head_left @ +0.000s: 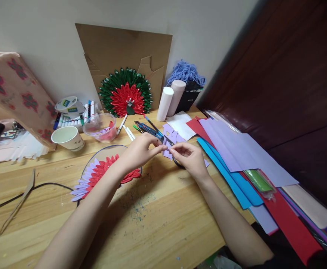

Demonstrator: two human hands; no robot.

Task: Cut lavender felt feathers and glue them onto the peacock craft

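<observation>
My left hand and my right hand meet over the wooden table, both pinched on a small lilac paper piece. More lilac cut pieces lie just behind them. Scissors with dark handles rest beyond my fingers, and a dark loop shows under my right hand. A half-made fan of red and lilac paper petals on a round base lies to the left of my left forearm.
Coloured paper sheets spread at the right. A finished red and green petal fan leans on cardboard at the back. A paper cup, plastic bowl, markers, white rolls and blue yarn stand behind.
</observation>
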